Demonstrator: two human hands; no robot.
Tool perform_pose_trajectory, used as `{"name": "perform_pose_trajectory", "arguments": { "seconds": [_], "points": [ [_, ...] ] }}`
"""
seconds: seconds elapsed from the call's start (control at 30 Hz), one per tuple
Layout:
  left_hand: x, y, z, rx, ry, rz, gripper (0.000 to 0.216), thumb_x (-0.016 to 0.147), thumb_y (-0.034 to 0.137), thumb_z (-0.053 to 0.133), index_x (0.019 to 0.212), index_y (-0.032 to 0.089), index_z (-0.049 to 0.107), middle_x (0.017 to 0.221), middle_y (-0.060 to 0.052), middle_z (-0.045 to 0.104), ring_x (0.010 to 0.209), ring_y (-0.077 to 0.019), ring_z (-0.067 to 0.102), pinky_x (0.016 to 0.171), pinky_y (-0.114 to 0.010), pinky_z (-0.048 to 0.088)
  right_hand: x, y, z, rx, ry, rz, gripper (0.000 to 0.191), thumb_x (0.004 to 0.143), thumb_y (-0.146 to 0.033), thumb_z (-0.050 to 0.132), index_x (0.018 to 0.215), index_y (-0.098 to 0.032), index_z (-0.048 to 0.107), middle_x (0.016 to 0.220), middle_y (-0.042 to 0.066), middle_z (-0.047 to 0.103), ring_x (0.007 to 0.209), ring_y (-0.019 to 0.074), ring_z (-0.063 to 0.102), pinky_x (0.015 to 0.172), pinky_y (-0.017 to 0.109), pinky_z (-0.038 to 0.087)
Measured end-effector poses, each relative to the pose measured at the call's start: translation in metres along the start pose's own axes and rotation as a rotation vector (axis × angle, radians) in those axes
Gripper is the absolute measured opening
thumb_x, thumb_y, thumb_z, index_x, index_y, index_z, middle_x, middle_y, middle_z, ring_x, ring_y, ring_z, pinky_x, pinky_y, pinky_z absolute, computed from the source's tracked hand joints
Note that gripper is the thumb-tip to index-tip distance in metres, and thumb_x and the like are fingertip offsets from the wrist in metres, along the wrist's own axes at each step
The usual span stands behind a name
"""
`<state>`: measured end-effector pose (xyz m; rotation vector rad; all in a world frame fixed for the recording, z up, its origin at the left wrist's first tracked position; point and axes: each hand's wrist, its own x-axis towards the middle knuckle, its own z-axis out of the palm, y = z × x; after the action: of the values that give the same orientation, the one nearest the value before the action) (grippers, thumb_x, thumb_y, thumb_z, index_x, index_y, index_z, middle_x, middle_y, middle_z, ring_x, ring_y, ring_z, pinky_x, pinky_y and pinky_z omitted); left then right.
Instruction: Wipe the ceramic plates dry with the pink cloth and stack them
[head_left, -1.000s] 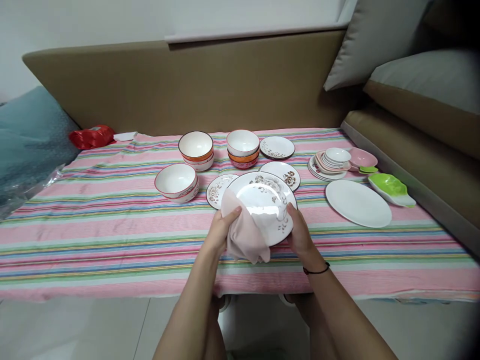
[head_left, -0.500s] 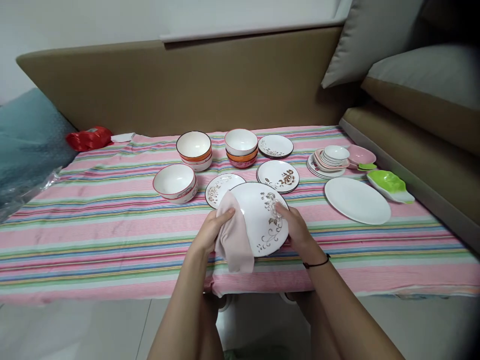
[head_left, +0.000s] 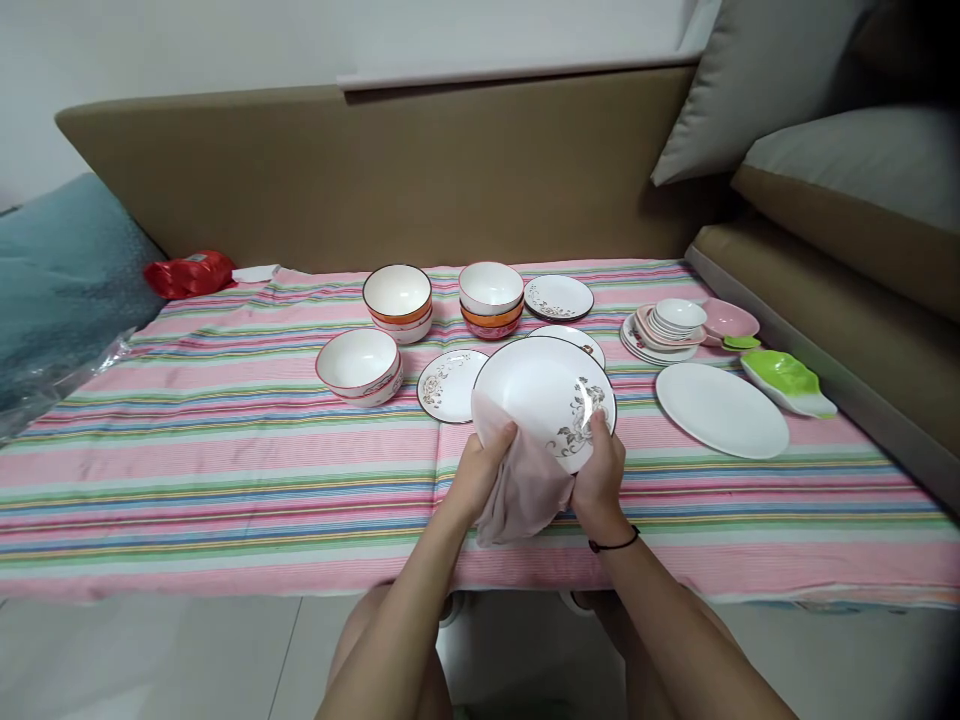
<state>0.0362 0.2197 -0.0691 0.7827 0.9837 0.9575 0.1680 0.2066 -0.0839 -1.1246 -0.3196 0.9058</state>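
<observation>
A white plate with a brown flower print (head_left: 541, 392) is held tilted up above the striped cloth, its face toward me. My right hand (head_left: 600, 478) grips its lower right rim. My left hand (head_left: 480, 478) presses a pale pink cloth (head_left: 525, 490) against the plate's lower left part; the cloth hangs down between my hands. Behind the plate lie two smaller flowered plates, one at the left (head_left: 448, 384) and one mostly hidden (head_left: 581, 343).
On the pink striped tablecloth (head_left: 225, 450) stand stacked bowls (head_left: 397, 300) (head_left: 491, 298), a single bowl stack (head_left: 358, 365), a flowered plate (head_left: 559, 297), a plain white oval plate (head_left: 721, 408), a pile of small dishes (head_left: 664, 328), a pink dish (head_left: 727, 318) and green dishes (head_left: 786, 378). A red bag (head_left: 187, 272) lies far left.
The plate has been lifted and turned, its flower print now at the lower right. Both hands shifted right and closer together, the cloth now at the plate's bottom edge.
</observation>
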Motion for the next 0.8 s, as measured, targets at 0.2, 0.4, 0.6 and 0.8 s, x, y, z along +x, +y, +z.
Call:
{"name": "perform_pose_trajectory", "arguments": {
  "seconds": [0.2,0.4,0.6,0.8],
  "points": [
    [0.000,0.011,-0.007,0.091,0.110,0.060,0.038,0.076,0.042,0.070,0.101,0.013,0.069,0.105,-0.011,0.072,0.098,-0.0278,0.065,0.081,-0.033,0.051,0.019,-0.006,-0.006,-0.154,-0.146,0.025,0.047,0.074,-0.053,0.069,0.101,-0.014,0.070,0.095,0.008,0.072,0.090,0.0242,0.065,0.072,0.032,0.052],
    [0.006,0.027,-0.032,0.379,0.300,0.151,0.038,0.072,0.052,0.068,0.073,0.013,0.066,0.071,-0.004,0.067,0.072,-0.0212,0.060,0.062,-0.028,0.044,0.032,-0.016,-0.017,-0.264,-0.422,0.139,0.040,0.075,-0.053,0.070,0.094,-0.018,0.072,0.089,0.005,0.073,0.082,0.0251,0.066,0.068,0.032,0.051],
    [0.004,0.032,-0.043,0.497,0.180,0.124,0.038,0.073,0.052,0.066,0.066,0.015,0.059,0.061,0.001,0.057,0.061,-0.0160,0.053,0.056,-0.026,0.040,0.038,-0.029,-0.024,-0.367,-0.625,0.259,0.034,0.075,-0.050,0.071,0.086,-0.017,0.071,0.086,0.005,0.073,0.080,0.0235,0.066,0.069,0.031,0.049],
    [0.001,0.033,-0.044,0.522,-0.032,-0.001,0.039,0.074,0.050,0.065,0.085,0.013,0.067,0.082,-0.006,0.069,0.076,-0.0228,0.062,0.066,-0.029,0.047,0.040,-0.039,-0.030,-0.512,-0.740,0.351,0.035,0.073,-0.050,0.072,0.076,-0.015,0.067,0.071,0.003,0.069,0.062,0.0178,0.060,0.057,0.028,0.044]
  ]
}}
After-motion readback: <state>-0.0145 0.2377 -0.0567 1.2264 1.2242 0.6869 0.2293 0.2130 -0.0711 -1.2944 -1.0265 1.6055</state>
